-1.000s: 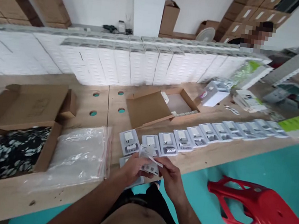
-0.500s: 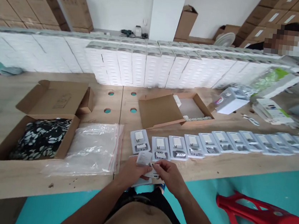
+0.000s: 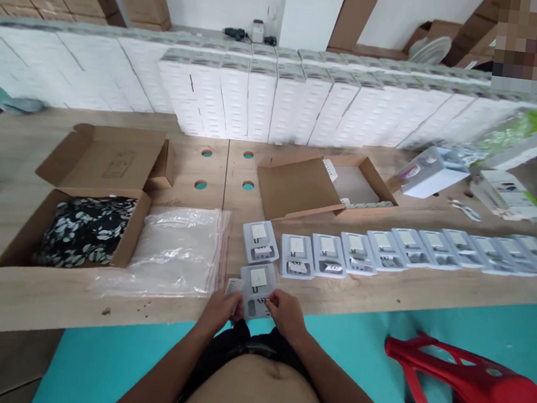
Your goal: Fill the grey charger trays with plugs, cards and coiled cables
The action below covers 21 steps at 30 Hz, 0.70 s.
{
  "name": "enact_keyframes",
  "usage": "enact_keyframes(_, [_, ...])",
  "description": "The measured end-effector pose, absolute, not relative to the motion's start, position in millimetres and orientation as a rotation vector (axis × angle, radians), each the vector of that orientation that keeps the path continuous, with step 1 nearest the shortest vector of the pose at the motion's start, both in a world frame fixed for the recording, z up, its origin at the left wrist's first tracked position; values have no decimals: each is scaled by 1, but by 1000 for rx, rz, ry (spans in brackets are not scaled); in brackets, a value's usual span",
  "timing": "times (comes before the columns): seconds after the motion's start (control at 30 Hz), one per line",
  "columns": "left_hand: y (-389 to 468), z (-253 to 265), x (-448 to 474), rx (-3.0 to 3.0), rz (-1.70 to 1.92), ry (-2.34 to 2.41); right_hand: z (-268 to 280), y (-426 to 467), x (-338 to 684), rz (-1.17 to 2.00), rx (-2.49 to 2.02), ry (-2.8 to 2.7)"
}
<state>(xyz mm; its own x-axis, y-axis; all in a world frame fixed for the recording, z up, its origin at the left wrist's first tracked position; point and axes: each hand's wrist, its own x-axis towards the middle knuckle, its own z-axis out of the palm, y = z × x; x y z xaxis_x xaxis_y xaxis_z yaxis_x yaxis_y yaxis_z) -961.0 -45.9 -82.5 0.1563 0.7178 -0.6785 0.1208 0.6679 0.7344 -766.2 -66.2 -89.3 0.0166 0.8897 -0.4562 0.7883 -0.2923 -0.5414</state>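
Close to my body, a grey plastic tray point(image 3: 247, 273) lies at the table's front edge with a white rectangular device point(image 3: 258, 277) in its upper part. My left hand point(image 3: 220, 307) is closed on white printed leaflets point(image 3: 234, 284) just left of this tray. Pinched in my right hand point(image 3: 287, 313) is a folded leaflet point(image 3: 263, 302) with black print, at the tray's lower compartment. Its far end is partly hidden by the fingers. Behind and to the right, similar trays point(image 3: 297, 256) stand in a row, each with a white device and, in the nearer ones, a printed leaflet.
To the left are an open carton point(image 3: 124, 230) of black-and-white patterned pieces and clear plastic bags point(image 3: 176, 249). An open flat carton point(image 3: 299, 189) lies behind the trays. White boxes point(image 3: 286, 106) line the back. A red plastic chair point(image 3: 493, 395) stands at right; a person is beyond.
My hands have moved apart: the left carries the leaflets leftward, and the right brings one leaflet down to the near tray, which is now uncovered. The view has tilted down.
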Motion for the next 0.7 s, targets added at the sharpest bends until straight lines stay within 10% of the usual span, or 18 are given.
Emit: enact_keyframes(0.7, [-47, -71, -953, 378, 655, 1210, -54, -67, -752, 930, -2062, -1757])
